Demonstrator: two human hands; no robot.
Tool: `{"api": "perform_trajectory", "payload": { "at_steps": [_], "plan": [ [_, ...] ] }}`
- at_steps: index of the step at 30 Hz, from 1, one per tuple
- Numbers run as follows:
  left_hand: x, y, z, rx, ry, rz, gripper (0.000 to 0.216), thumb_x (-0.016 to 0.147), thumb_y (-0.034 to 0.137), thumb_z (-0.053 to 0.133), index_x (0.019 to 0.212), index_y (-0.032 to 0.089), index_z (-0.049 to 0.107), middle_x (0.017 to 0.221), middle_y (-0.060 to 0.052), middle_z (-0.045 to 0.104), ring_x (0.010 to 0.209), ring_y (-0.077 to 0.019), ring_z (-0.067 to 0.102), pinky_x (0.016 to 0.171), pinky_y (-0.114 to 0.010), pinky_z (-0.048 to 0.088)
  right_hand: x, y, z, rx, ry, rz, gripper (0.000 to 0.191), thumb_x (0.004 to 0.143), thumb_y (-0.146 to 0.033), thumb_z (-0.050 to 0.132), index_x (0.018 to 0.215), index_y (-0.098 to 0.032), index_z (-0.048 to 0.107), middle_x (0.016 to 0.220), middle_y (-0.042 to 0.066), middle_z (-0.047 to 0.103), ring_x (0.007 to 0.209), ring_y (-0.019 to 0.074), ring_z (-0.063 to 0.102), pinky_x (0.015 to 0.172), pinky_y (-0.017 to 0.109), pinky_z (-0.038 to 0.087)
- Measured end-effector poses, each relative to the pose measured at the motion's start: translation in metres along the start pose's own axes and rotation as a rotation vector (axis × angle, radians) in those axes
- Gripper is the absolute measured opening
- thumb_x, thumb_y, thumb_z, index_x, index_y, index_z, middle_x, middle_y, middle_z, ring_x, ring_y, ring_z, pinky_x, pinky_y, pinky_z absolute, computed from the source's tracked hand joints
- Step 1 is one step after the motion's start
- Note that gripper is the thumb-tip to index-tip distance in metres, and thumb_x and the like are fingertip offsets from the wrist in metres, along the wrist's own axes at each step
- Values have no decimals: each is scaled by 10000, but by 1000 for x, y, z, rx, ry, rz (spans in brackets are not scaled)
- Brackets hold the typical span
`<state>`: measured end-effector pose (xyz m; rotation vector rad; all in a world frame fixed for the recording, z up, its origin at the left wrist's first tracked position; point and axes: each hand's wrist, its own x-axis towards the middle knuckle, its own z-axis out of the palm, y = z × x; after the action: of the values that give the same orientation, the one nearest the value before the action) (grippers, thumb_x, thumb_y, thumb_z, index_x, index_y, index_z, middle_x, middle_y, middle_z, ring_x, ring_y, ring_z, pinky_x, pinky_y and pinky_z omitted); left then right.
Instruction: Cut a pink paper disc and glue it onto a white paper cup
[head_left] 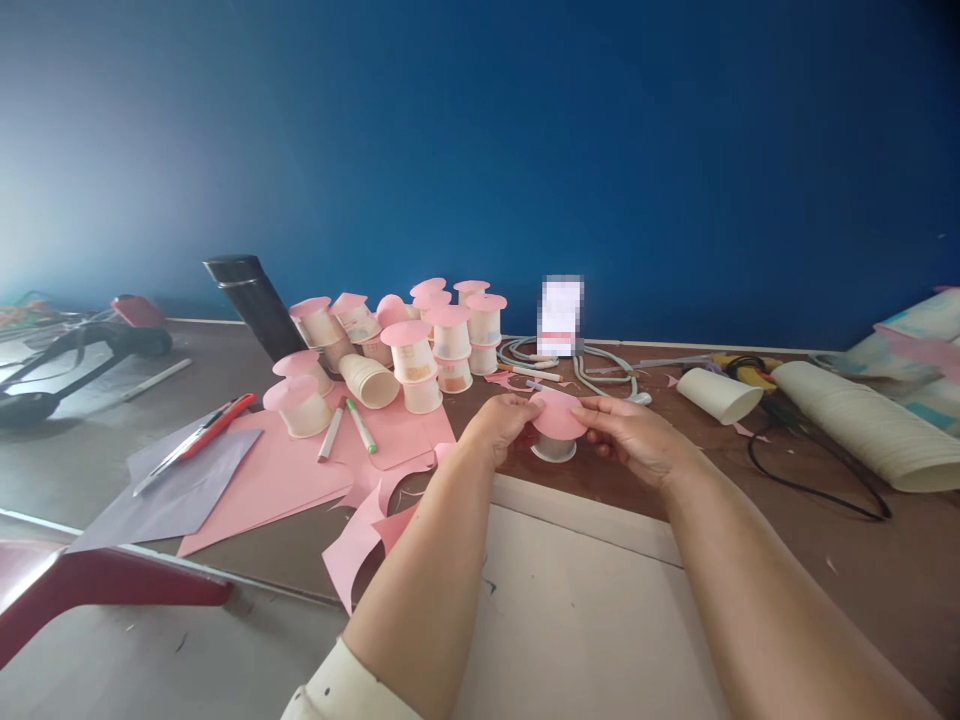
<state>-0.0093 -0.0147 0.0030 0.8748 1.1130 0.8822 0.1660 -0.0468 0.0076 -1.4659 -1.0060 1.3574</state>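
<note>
— Where is the piece being worked on?

— Just past the near edge of the brown wooden table (787, 560), dead centre: a small white paper cup (553, 448) standing mouth down, with a round pink paper disc (556, 416) lying flat across its upturned base.

— And the hands?

— One on each side. The left hand (501, 424) has its fingers closed on the disc's left edge; the right hand (636, 438) pinches the right edge. The disc sits directly between the fingertips, level with them, and the cup's axis runs upright beneath it. Neither hand is nearer; both touch it.

— What lies about?

— Behind and to the left, a cluster of finished pink-topped white cups (442, 340), some stacked. Nearer left, sheets of pink paper (277, 480) with two marker pens (345, 428) on them, and a red-handled cutter (202, 435). To the right, a long stack of nested white cups (862, 425) lying on its side.
</note>
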Motion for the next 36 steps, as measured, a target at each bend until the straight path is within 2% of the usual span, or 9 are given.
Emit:
{"api": "perform_trajectory", "payload": {
  "at_steps": [7,12,23,28,32,36],
  "plan": [
    [-2,1,0,-2,8,-13,222,855,201,715,707,145,559,654,-16,572,597,-119,539,616,-284,510,0,0,0,-11,-5,-14,251,774,-286,800,987,-171,736,738,20,633,616,95,516,473,178,382],
    [0,0,-1,15,-7,-6,225,879,209,686,709,149,552,646,-6,560,589,-111,526,616,-275,509,-1,-1,0,9,-18,14,267,790,-271,793,1026,-168,722,785,20,643,629,84,520,503,170,410],
    [-5,5,-2,93,-22,-41,199,819,272,756,802,155,596,761,-16,617,702,-127,573,661,-273,503,-4,-3,1,-5,1,17,243,796,-273,787,1006,-168,725,789,23,640,646,91,521,520,175,425],
    [-7,6,-5,182,-68,-44,348,645,254,886,867,165,634,822,-13,660,779,-141,604,687,-257,500,-2,-1,-1,-9,-6,10,281,767,-298,810,1010,-179,734,816,28,652,666,92,530,519,170,416],
    [-7,6,-5,191,-66,-49,348,657,234,873,898,172,630,870,-17,670,818,-142,614,703,-250,510,0,1,-2,-20,4,-5,329,761,-363,819,1020,-182,731,808,33,649,691,104,538,530,180,407],
    [-7,6,-5,209,-64,-44,342,665,237,863,895,176,618,876,-21,671,826,-145,618,690,-243,509,0,2,-1,-82,-76,-41,474,718,-456,840,1091,-189,717,839,31,666,681,104,525,532,200,374]
  ]
}}
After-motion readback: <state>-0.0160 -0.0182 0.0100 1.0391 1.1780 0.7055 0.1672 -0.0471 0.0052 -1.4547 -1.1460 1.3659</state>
